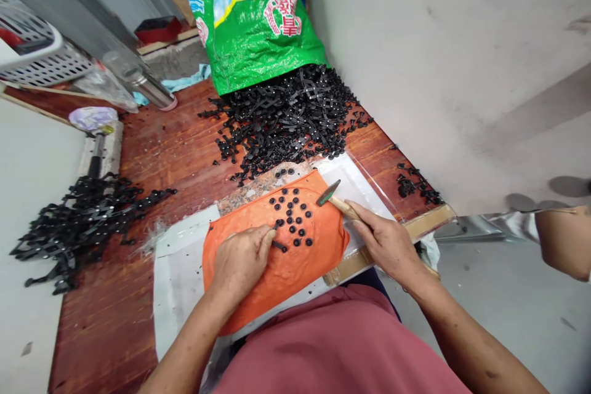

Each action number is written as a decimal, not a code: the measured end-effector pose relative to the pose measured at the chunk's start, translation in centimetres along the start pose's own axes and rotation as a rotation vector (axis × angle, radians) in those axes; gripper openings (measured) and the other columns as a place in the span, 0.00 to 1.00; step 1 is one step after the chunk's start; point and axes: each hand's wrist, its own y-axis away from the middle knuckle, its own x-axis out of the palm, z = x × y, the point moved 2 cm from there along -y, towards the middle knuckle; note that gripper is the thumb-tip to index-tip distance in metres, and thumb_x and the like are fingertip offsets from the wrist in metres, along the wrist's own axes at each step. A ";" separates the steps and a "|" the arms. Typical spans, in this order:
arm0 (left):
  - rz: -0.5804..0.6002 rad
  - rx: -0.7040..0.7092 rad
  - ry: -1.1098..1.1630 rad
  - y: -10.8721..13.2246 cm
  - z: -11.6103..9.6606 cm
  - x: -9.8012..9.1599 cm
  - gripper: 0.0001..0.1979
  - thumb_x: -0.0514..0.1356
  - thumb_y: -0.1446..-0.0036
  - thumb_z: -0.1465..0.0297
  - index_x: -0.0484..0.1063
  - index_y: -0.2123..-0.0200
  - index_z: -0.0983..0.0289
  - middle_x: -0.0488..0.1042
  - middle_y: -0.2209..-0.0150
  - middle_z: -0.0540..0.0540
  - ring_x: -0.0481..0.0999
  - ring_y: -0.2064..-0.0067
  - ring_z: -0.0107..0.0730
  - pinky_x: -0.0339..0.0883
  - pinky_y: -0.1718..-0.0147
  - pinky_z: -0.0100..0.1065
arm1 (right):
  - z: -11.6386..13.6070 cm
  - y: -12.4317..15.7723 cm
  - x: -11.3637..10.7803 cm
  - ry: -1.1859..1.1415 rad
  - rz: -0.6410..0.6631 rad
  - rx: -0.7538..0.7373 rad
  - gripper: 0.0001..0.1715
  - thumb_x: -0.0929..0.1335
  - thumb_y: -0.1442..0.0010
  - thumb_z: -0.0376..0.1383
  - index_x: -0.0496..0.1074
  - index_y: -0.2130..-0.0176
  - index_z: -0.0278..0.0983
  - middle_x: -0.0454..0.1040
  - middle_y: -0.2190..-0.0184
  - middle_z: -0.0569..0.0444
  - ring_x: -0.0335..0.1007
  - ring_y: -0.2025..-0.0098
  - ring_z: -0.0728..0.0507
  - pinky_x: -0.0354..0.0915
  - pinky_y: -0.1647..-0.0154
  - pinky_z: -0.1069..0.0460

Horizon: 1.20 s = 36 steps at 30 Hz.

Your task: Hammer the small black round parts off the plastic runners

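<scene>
The left hand point(240, 261) is laid on an orange cloth point(277, 271), its fingers curled and its thumb and forefinger closed on a small black part point(279, 246), which sticks out at the fingertips toward the middle of the cloth. Just beyond those fingertips, a loose cluster of round black pieces point(293, 217) is spread over the upper half of the cloth, the nearest of them almost touching the forefinger.

The right hand point(388, 245) is closed around the wooden handle of a small hammer point(335, 197). The hammer is held tilted, with its dark head raised over the right edge of the cluster, close to the pieces but apart from the left hand.

The cloth is laid over a white sheet point(178, 271) on a reddish wooden table point(152, 160). At the far end, a large pile of black parts point(290, 114) is spilled from a green bag point(249, 24). A second pile point(78, 221) is heaped at the table's left edge. A metal flask point(145, 86) and a white basket point(37, 52) are seen further back on the left. Another person's arm point(563, 240) is visible at the right edge, well apart from both hands.
</scene>
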 end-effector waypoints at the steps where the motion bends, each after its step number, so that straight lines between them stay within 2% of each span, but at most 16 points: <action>1: 0.008 0.001 0.002 -0.1 0.1 -0.1 0.21 0.44 0.28 0.60 0.73 0.67 0.58 0.83 0.62 0.52 0.81 0.59 0.42 0.61 0.63 0.36 | 0.3 0.1 -0.3 -0.005 -0.012 -0.026 0.26 0.61 0.27 0.41 0.66 0.33 0.47 0.81 0.49 0.51 0.81 0.56 0.40 0.74 0.57 0.48; 4: 0.023 -0.001 0.022 -0.1 0.1 -0.3 0.22 0.44 0.28 0.60 0.74 0.66 0.57 0.84 0.61 0.52 0.81 0.59 0.42 0.60 0.64 0.35 | 2.2 0.2 -1.3 -0.005 -0.026 -0.159 0.26 0.60 0.26 0.39 0.64 0.32 0.45 0.82 0.51 0.51 0.80 0.59 0.43 0.72 0.58 0.51; 9: 0.018 -0.010 0.047 -0.1 0.0 -0.7 0.21 0.46 0.29 0.61 0.77 0.64 0.57 0.84 0.59 0.53 0.81 0.58 0.43 0.61 0.64 0.35 | 6.2 -0.7 -1.5 0.077 0.050 -0.380 0.27 0.58 0.25 0.37 0.61 0.30 0.44 0.80 0.64 0.53 0.76 0.64 0.45 0.65 0.64 0.53; 15: 0.002 -0.015 0.050 -0.1 -0.2 -0.6 0.19 0.48 0.29 0.62 0.77 0.65 0.58 0.84 0.61 0.54 0.81 0.58 0.42 0.62 0.62 0.35 | 7.5 -1.6 0.0 0.266 0.140 -0.384 0.27 0.60 0.27 0.35 0.63 0.32 0.45 0.77 0.68 0.54 0.72 0.71 0.46 0.56 0.73 0.52; 19: -0.016 -0.011 0.071 -0.1 0.0 -0.4 0.19 0.48 0.29 0.63 0.77 0.65 0.57 0.84 0.61 0.52 0.81 0.59 0.38 0.62 0.62 0.33 | 7.4 -1.3 -0.3 0.251 0.079 -0.405 0.29 0.58 0.27 0.33 0.59 0.30 0.42 0.76 0.67 0.53 0.74 0.68 0.45 0.58 0.71 0.52; 22: -0.023 -0.004 0.073 -0.1 0.0 -0.1 0.19 0.48 0.29 0.63 0.76 0.66 0.58 0.84 0.62 0.52 0.81 0.60 0.38 0.61 0.63 0.33 | 7.4 -1.1 -0.3 0.326 0.140 -0.411 0.30 0.60 0.30 0.31 0.62 0.31 0.42 0.76 0.68 0.54 0.72 0.71 0.45 0.56 0.74 0.51; 28: -0.024 -0.012 0.110 0.0 -0.1 0.3 0.19 0.48 0.29 0.63 0.75 0.67 0.59 0.83 0.63 0.53 0.81 0.60 0.38 0.62 0.62 0.33 | 7.4 -1.2 0.4 0.323 0.183 -0.369 0.30 0.61 0.29 0.33 0.60 0.30 0.44 0.78 0.65 0.53 0.75 0.70 0.45 0.59 0.73 0.52; 30: -0.033 -0.030 0.155 0.2 0.1 0.3 0.18 0.47 0.29 0.62 0.75 0.63 0.59 0.82 0.63 0.54 0.80 0.60 0.40 0.63 0.62 0.34 | 7.3 -1.4 0.4 0.236 0.172 -0.357 0.28 0.61 0.28 0.35 0.62 0.31 0.44 0.79 0.65 0.53 0.76 0.69 0.45 0.62 0.71 0.53; 32: -0.063 -0.063 0.269 0.4 0.7 0.1 0.18 0.47 0.30 0.61 0.73 0.50 0.60 0.81 0.63 0.54 0.80 0.62 0.40 0.65 0.62 0.35 | 6.8 -1.5 -0.1 0.058 0.096 -0.343 0.28 0.60 0.26 0.37 0.61 0.30 0.43 0.81 0.58 0.51 0.79 0.62 0.44 0.68 0.63 0.53; 34: -0.097 -0.078 0.416 0.7 1.6 -0.3 0.24 0.45 0.30 0.59 0.63 0.37 0.62 0.80 0.63 0.54 0.79 0.64 0.39 0.68 0.63 0.36 | 5.8 -1.7 -0.8 -0.105 -0.001 -0.293 0.28 0.59 0.26 0.38 0.59 0.30 0.44 0.80 0.49 0.50 0.79 0.54 0.44 0.70 0.54 0.52; 36: -0.117 -0.036 0.545 1.0 2.4 -0.9 0.27 0.45 0.30 0.57 0.58 0.32 0.61 0.80 0.59 0.55 0.79 0.59 0.38 0.71 0.59 0.36 | 4.5 -1.8 -1.4 -0.159 -0.053 -0.219 0.28 0.60 0.26 0.39 0.59 0.30 0.46 0.77 0.42 0.51 0.78 0.49 0.42 0.71 0.49 0.50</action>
